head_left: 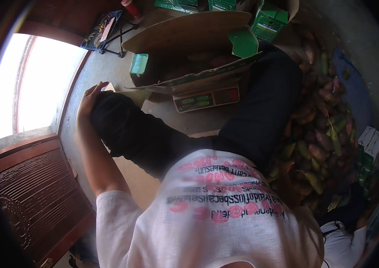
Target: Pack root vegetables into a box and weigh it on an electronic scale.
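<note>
My left hand lies on the outer side of my left knee, its fingers stretched out along the dark trouser cloth. No held thing shows in it. At my right side, part of my right arm reaches down beside a heap of long green and reddish fruits; its fingers are lost in shadow. Between my knees, an open cardboard box with green flaps sits on a digital scale. Dim rounded shapes lie inside the box, too dark to name.
Green cartons stand beyond the box. A blue basket on a stand and a red container are at the far left. A carved wooden panel stands left. Another person's white sleeve shows at lower right, near white-and-green boxes.
</note>
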`<state>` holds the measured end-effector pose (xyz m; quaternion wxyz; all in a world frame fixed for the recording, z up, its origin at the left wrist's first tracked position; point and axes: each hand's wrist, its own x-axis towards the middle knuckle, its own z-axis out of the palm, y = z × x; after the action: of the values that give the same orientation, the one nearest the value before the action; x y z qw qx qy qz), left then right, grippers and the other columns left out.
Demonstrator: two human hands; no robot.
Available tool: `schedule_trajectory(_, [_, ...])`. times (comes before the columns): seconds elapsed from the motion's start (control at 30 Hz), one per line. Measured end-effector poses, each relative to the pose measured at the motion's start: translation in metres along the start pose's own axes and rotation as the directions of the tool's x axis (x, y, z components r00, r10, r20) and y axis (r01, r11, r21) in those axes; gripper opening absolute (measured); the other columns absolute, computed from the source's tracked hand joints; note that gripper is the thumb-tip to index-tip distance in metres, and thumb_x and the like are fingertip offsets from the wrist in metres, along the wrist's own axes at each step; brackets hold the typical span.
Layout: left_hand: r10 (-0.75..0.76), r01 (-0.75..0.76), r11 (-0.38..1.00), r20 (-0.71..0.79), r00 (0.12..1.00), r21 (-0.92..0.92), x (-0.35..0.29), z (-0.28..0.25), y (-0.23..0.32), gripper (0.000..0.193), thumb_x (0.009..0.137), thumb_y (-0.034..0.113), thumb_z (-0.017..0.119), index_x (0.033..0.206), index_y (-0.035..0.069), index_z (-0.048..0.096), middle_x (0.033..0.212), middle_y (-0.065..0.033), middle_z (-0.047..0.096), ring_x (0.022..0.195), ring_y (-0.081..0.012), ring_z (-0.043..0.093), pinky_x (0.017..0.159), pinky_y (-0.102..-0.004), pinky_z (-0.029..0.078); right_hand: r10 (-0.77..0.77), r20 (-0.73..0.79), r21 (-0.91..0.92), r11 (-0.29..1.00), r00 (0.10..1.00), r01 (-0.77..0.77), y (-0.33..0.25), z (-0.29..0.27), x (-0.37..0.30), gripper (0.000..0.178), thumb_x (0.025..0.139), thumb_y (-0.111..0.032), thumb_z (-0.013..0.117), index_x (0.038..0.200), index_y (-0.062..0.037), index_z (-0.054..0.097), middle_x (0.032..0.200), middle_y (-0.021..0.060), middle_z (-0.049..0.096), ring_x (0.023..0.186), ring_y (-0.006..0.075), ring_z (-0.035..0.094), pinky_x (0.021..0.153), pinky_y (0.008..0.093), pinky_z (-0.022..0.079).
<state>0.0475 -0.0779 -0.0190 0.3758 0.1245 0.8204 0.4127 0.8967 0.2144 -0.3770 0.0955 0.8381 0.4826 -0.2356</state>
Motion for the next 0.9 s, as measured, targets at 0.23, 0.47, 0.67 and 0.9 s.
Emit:
schedule_trajectory(0.23, [0.097, -0.099, 0.993, 0.034, 0.995, 0.069, 0.005, 0.001, -0.002, 0.048, 0.106, 0.04, 0.053, 0.135, 0.003, 0.064, 0.105, -0.0163, 0.075, 0.093, -0.0187, 0.072, 0.089, -0.0319, 0.055, -0.269, -0.164, 0.274, 0.912, 0.949, 0.306, -0.063, -0.042, 0.012, 0.099, 0.064, -0.031, 0.094, 0.141, -0.0057, 0.037, 0.135, 0.0196, 0.057, 0.122, 0.0354, 0.059, 0.101, 0.0455, 0.048])
schedule_trajectory(0.47, [0.395, -0.343, 0.854, -0.058, 0.917, 0.392, 0.015, 0.017, 0.062, 0.043, 0.104, 0.028, 0.061, 0.139, 0.003, 0.06, 0.127, -0.0189, 0.069, 0.121, -0.0244, 0.065, 0.104, -0.0368, 0.049, -0.527, -0.458, 0.496, 0.517, 0.716, 0.698, -0.259, -0.245, -0.046, 0.08, 0.081, -0.009, 0.086, 0.148, -0.0022, 0.043, 0.134, 0.0151, 0.06, 0.118, 0.0235, 0.059, 0.103, 0.0362, 0.045])
schedule_trajectory(0.67, [0.731, -0.642, 0.58, 0.027, 0.682, 0.502, 0.033, 0.071, 0.157, 0.047, 0.097, 0.032, 0.071, 0.14, 0.019, 0.062, 0.133, -0.012, 0.067, 0.124, -0.0302, 0.064, 0.101, -0.039, 0.05, -0.948, -0.313, -0.152, 0.114, 0.061, 0.982, -0.435, -0.37, -0.243, 0.068, 0.08, -0.007, 0.079, 0.143, -0.003, 0.054, 0.136, 0.0135, 0.061, 0.124, 0.0258, 0.059, 0.106, 0.0358, 0.045])
schedule_trajectory(0.9, [0.662, -0.547, 0.523, 0.093, 0.744, 0.653, 0.06, 0.126, 0.149, 0.031, 0.09, 0.024, 0.073, 0.12, 0.015, 0.073, 0.109, -0.0163, 0.073, 0.105, -0.0375, 0.067, 0.093, -0.046, 0.054, -0.87, 0.36, -0.126, -0.403, -0.336, 0.907, -0.573, -0.289, -0.395, 0.063, 0.074, -0.012, 0.077, 0.133, -0.0068, 0.054, 0.12, 0.015, 0.063, 0.114, 0.0358, 0.061, 0.097, 0.0439, 0.049])
